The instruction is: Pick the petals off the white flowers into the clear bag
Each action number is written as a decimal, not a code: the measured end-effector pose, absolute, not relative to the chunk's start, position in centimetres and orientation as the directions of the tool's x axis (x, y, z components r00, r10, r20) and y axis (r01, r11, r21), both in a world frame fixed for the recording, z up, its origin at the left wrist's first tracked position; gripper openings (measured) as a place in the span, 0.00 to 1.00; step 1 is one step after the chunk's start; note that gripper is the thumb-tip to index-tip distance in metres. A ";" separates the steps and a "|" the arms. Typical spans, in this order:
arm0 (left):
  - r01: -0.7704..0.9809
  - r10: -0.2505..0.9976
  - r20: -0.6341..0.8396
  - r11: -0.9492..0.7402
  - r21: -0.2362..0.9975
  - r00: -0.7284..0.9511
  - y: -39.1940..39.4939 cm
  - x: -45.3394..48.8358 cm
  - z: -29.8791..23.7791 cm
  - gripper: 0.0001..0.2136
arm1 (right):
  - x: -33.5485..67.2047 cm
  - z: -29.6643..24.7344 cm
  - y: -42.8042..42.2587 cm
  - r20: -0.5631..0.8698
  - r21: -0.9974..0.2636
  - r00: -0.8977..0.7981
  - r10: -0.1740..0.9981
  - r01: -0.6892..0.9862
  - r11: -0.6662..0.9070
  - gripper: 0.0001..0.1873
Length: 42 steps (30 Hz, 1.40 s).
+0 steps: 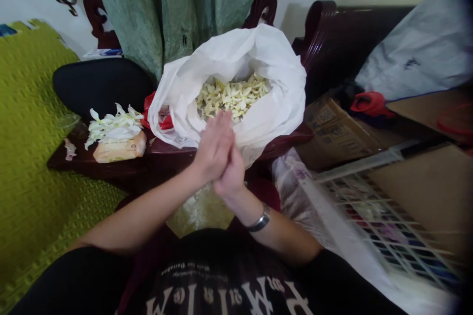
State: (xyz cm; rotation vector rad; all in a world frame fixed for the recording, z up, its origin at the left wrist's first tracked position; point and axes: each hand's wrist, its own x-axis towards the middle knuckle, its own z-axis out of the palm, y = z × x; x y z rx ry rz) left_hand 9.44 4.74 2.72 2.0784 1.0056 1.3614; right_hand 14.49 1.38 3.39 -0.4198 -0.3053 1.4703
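My left hand [213, 147] and my right hand [232, 173] are pressed palm to palm, fingers stretched out flat and pointing away from me. Nothing shows between the palms, though their inner faces are hidden. Just beyond the fingertips stands a white plastic bag [283, 76], its mouth spread wide. Inside it lies a heap of pale yellow-white flowers [232, 96]. To the left, whiter flowers [113, 120] rest on and behind a soft orange-and-white packet [120, 148]. Part of a red plastic bag [148, 108] shows beside the white bag.
The bags stand on a dark red wooden seat [66, 160] with green cloth [185, 5] over its back. A black cushion [103, 83] lies left. Cardboard boxes [336, 128] and a white wire rack [384, 221] crowd the right. Yellow-green foam mats [29, 108] are on the left.
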 end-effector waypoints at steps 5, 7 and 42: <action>0.284 0.837 0.508 -0.547 0.788 0.203 4.2 10.0 1.9 0.29 | 15.3 2.9 1.9 0.031 -0.549 0.104 0.994 -0.829 0.104 0.25; 0.252 0.771 0.570 -0.633 0.732 0.285 3.4 10.5 1.6 0.27 | 16.0 3.1 2.5 0.014 -0.553 0.083 0.996 -0.829 0.077 0.23; 0.492 0.726 0.672 -0.535 0.687 -0.148 5.2 5.0 2.2 0.13 | 14.1 1.4 -0.1 -0.058 -0.608 -0.161 0.985 -0.777 -0.163 0.11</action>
